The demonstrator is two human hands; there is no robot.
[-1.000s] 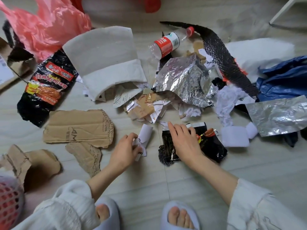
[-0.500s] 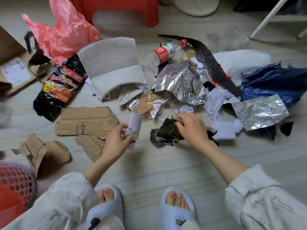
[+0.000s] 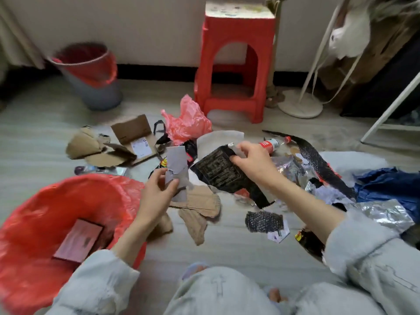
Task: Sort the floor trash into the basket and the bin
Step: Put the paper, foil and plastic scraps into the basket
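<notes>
My left hand pinches several white paper scraps, held up beside the near basket, which has a red liner and a pinkish card inside. My right hand grips a black printed wrapper, lifted off the floor above the cardboard pieces. A grey bin with a red liner stands far left by the wall. Trash lies spread ahead: torn cardboard, a pink bag, a plastic bottle, crumpled foil, black mesh and a blue bag.
A red plastic stool stands behind the trash pile. A white stand base and a white frame leg are at the right. An opened cardboard box lies left of the pile. My knees fill the bottom edge.
Both hands rose off the floor: the right lifted the black wrapper, the left raised the paper scraps. The view tilted up, bringing the bin, stool and near basket into sight.
</notes>
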